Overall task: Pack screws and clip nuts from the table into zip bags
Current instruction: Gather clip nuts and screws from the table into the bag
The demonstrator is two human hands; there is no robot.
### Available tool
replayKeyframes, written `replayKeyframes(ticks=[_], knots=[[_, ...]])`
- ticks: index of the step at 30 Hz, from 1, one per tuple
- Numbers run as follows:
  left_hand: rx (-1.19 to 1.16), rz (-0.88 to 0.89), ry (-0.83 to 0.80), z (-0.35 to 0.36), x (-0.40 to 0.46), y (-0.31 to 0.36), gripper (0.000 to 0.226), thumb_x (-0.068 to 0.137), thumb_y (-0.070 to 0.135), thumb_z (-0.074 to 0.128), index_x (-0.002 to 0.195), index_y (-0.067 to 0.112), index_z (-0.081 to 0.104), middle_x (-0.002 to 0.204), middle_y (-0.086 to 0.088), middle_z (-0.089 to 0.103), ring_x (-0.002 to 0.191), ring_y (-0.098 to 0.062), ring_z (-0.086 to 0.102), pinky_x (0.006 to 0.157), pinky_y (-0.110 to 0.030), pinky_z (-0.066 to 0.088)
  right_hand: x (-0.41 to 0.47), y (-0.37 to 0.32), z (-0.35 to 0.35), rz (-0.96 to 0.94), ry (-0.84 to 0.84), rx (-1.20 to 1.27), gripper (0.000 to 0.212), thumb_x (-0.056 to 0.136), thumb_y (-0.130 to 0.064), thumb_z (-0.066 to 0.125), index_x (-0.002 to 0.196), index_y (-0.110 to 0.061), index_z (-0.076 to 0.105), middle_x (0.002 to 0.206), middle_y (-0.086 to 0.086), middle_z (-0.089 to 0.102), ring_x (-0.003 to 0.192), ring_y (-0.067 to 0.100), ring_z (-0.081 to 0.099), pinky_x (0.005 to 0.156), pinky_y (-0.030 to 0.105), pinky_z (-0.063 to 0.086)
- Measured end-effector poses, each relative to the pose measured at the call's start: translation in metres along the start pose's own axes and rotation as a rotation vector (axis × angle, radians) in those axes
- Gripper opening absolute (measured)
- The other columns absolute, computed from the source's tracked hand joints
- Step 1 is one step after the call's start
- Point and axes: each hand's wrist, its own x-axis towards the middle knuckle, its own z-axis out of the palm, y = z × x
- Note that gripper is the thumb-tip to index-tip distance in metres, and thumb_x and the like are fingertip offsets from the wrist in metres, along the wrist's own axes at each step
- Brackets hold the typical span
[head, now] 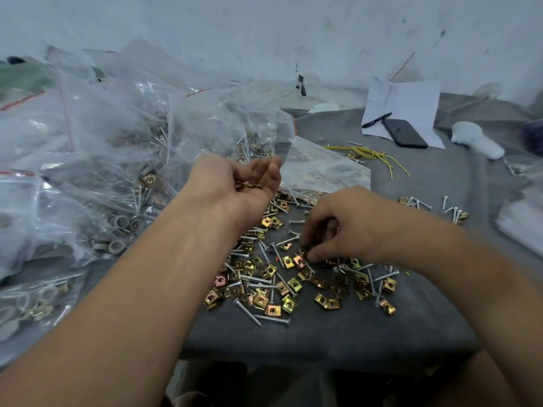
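I'm mid-collecting: right hand [346,227] is pinching a clip nut [302,254] from the loose pile at 5 o'clock, left hand [235,183] is cupping gathered nuts [248,185] w/ curled fingers, next needing drop into a zip bag [320,165] at 1 o'clock.

Right hand [342,223] fingers [316,255] blurred, grasp unclear; left palm's clip nuts [249,185] mostly hidden.

I logged a table draped in grey cloth [338,333]. Loose on it lay brass-coloured square clip nuts [289,302] mixed with silver screws [271,318]. Clear plastic zip bags [97,160] of hardware were heaped at left. Farther back lay yellow wire pieces [373,154], a black phone [407,133] and black pen [376,120] on white paper [411,98].
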Motion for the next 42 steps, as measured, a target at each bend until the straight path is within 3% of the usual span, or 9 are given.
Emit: replayKeyframes(ticks=[8, 14, 21, 27, 31, 34, 37, 40, 42], knots=[[0.000, -0.009, 0.001, 0.000, -0.002, 0.003, 0.039, 0.102, -0.010, 0.028, 0.127, -0.014, 0.057, 0.126, -0.029, 0.064, 0.082, -0.033, 0.066, 0.079, -0.032, 0.060, 0.001, -0.002, 0.003, 0.003, -0.016, 0.037, 0.017, 0.079, -0.036, 0.088, 0.085, -0.037, 0.072, 0.082, -0.021, 0.071, 0.077, -0.006, 0.065, 0.064, 0.014, 0.048], [0.031, -0.058, -0.022, 0.001, -0.003, 0.003, 0.026, 0.100, -0.006, 0.032, 0.102, -0.002, 0.057, 0.101, -0.015, 0.057, 0.067, -0.022, 0.058, 0.059, -0.023, 0.043, -0.009, 0.004, -0.015, -0.077, 0.120, 0.616, 0.009, 0.091, -0.001, 0.072, 0.098, -0.005, 0.069, 0.077, 0.007, 0.074, 0.061, 0.012, 0.066, 0.054, 0.022, 0.053], [0.125, -0.106, -0.023, 0.004, -0.002, -0.005, 0.022, 0.098, -0.004, 0.034, 0.098, 0.001, 0.055, 0.079, -0.011, 0.054, 0.055, -0.018, 0.051, 0.043, -0.018, 0.034, -0.009, 0.008, -0.018, -0.082, 0.213, 0.790, 0.005, 0.103, -0.003, 0.056, 0.104, -0.001, 0.060, 0.090, 0.012, 0.074, 0.074, 0.019, 0.065, 0.058, 0.028, 0.050], [0.338, -0.191, -0.068, 0.007, -0.004, -0.021, 0.026, 0.101, 0.007, 0.035, 0.109, -0.002, 0.058, 0.077, -0.013, 0.055, 0.055, -0.020, 0.053, 0.043, -0.018, 0.038, -0.005, 0.006, -0.020, -0.184, 0.483, 0.759, 0.008, 0.091, -0.013, 0.076, 0.097, -0.008, 0.076, 0.090, 0.023, 0.071, 0.073, 0.021, 0.061, 0.067, 0.031, 0.051], [0.326, -0.235, -0.111, 0.009, -0.004, -0.027, 0.024, 0.103, 0.006, 0.034, 0.104, -0.002, 0.057, 0.075, -0.012, 0.054, 0.055, -0.019, 0.052, 0.041, -0.019, 0.038, 0.000, 0.005, -0.018, -0.201, 0.520, 0.618, 0.008, 0.092, -0.023, 0.077, 0.098, -0.020, 0.081, 0.083, -0.001, 0.077, 0.075, 0.011, 0.069, 0.072, 0.022, 0.057], [0.237, -0.180, -0.020, 0.009, 0.000, -0.022, 0.023, 0.105, 0.002, 0.033, 0.100, 0.000, 0.055, 0.077, -0.014, 0.056, 0.057, -0.019, 0.052, 0.042, -0.019, 0.037, 0.007, 0.026, -0.025, -0.045, 0.645, 0.481, 0.007, 0.095, -0.032, 0.073, 0.097, -0.030, 0.079, 0.088, -0.005, 0.075, 0.077, 0.009, 0.065, 0.077, 0.035, 0.056], [0.256, -0.101, 0.098, 0.003, 0.004, -0.013, 0.025, 0.105, 0.001, 0.032, 0.114, -0.004, 0.055, 0.109, -0.026, 0.059, 0.077, -0.029, 0.062, 0.062, -0.028, 0.050, 0.013, 0.040, -0.026, 0.048, 0.522, 0.191, 0.018, 0.083, -0.037, 0.085, 0.097, -0.032, 0.076, 0.092, -0.010, 0.070, 0.086, 0.014, 0.065, 0.083, 0.038, 0.055], [0.271, -0.076, 0.117, 0.002, 0.002, -0.008, 0.017, 0.103, -0.004, 0.034, 0.102, -0.007, 0.051, 0.128, -0.026, 0.054, 0.118, -0.046, 0.061, 0.086, -0.042, 0.057, 0.023, 0.038, -0.020, 0.099, 0.446, -0.063, 0.035, 0.073, -0.051, 0.088, 0.101, -0.037, 0.073, 0.096, -0.015, 0.060, 0.092, 0.011, 0.059, 0.079, 0.033, 0.046], [0.254, -0.076, 0.083, 0.004, -0.002, -0.006, 0.014, 0.101, -0.009, 0.033, 0.098, -0.007, 0.047, 0.138, -0.027, 0.051, 0.126, -0.049, 0.056, 0.093, -0.050, 0.056, 0.027, 0.035, -0.020, 0.079, 0.477, -0.120, 0.035, 0.073, -0.054, 0.086, 0.101, -0.038, 0.071, 0.095, -0.016, 0.057, 0.094, 0.009, 0.056, 0.075, 0.030, 0.040]])
